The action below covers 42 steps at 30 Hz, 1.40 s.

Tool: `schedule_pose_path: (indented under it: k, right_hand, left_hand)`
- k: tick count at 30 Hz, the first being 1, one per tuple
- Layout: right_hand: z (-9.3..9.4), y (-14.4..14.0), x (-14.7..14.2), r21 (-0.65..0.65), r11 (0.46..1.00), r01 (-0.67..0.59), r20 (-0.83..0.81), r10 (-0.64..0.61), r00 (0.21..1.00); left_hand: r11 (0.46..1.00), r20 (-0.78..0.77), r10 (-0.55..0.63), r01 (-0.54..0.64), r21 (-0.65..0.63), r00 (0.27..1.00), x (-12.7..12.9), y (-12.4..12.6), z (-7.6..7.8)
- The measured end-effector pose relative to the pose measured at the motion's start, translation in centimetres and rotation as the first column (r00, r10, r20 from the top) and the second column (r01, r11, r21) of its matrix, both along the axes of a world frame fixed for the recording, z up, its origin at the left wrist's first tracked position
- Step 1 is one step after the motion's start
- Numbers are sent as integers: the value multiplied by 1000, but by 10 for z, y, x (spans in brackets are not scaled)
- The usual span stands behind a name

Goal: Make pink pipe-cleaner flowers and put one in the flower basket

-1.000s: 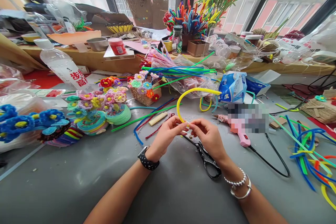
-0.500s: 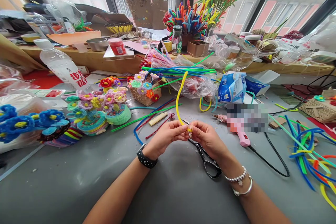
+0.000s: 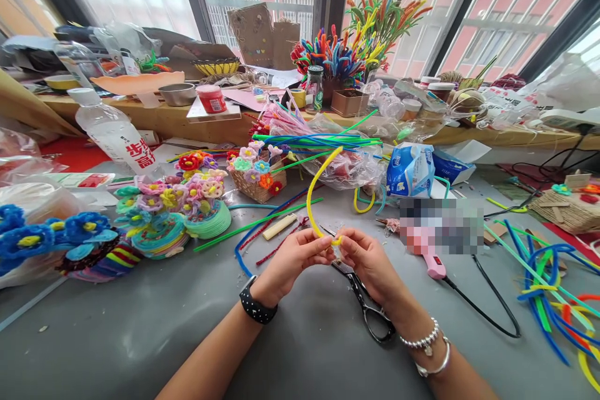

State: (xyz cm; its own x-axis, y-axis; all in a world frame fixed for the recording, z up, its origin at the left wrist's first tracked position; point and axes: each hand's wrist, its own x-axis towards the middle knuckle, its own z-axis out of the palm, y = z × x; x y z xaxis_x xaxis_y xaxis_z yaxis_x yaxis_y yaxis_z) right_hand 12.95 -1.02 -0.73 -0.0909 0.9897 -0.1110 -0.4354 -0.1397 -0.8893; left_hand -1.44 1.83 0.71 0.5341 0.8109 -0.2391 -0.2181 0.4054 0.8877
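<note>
Slippage is risked: the yellow pipe cleaner [image 3: 313,190] is pinched at its lower end by the left hand [image 3: 293,259] and right hand [image 3: 368,261]; the long free length could spring loose.

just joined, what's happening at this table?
A person is working a yellow pipe cleaner with both hands. The left hand and right hand pinch its lower end between their fingertips, just above the grey table; the rest arcs up and away. Black scissors lie on the table under the right hand, a pink glue gun to the right. Finished pipe-cleaner flowers sit to the left, loose stems far right.
</note>
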Motion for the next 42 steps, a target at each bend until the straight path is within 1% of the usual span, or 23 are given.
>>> schedule_pose_path:
  k: [2, 7, 11, 14, 15, 16, 18, 20, 22, 25, 27, 30, 33, 35, 38, 42]
  right_hand:
    - [-2, 0, -1, -13, 1000, 0, -8, 0, 1000]
    - [-6, 1, -3, -34, 999, -25, -21, 25, 999]
    - [-6, 2, -1, -1, 996, -92, 37, 91, 995]
    - [-5, 2, 3, 12, 985, -169, 100, 167, 981]
    - [-5, 2, 3, 7, 985, -172, 126, 170, 977]
    - [-5, 2, 4, 1, 989, -150, 153, 148, 977]
    - [-5, 2, 3, 8, 999, -54, 214, 51, 975]
    - [-5, 1, 2, 70, 996, 51, 305, -70, 950]
    - [-3, -1, 0, 191, 977, 98, 429, -173, 886]
    - [-1, -4, -1, 384, 920, 84, 582, -312, 751]
    - [0, -5, -1, 472, 879, 65, 637, -391, 664]
    - [0, -6, 0, 571, 820, 43, 682, -503, 530]
    - [-2, -6, 1, 641, 767, -1, 700, -584, 411]
    - [-3, -6, 2, 679, 732, -55, 701, -625, 343]
    - [-4, -5, 4, 717, 678, -163, 695, -678, 237]
    - [-2, -5, 6, 722, 613, -321, 670, -735, 102]
  left_hand:
    - [1000, -9, 20, -20, 0, 1000, 1, 0, 0]
    - [1000, -10, 21, -21, 5, 1000, 3, -1, 1]
    - [996, -29, 64, -62, 67, 998, 4, -2, 1]
    - [991, -91, 76, -65, 119, 993, 3, -1, 1]
    - [989, -110, 83, -68, 131, 990, 3, -1, 1]
    - [987, -121, 91, -74, 139, 988, 3, 0, 0]
    - [986, -113, 113, -97, 139, 987, 2, 0, -1]
    - [983, -80, 142, -132, 124, 987, 2, 1, -4]
    - [982, -53, 160, -153, 114, 986, 2, 2, -6]
    - [980, -49, 163, -156, 122, 985, 3, 2, -8]
    - [978, -62, 169, -160, 132, 984, 3, 1, -8]
    - [977, -81, 172, -160, 139, 982, 4, 1, -6]
    - [979, -97, 167, -153, 138, 981, 5, 0, -4]
    - [977, -108, 171, -154, 148, 979, 5, 0, -3]
    - [972, -122, 182, -160, 174, 976, 6, -1, -5]
    - [969, -143, 187, -159, 189, 972, 7, -1, -4]
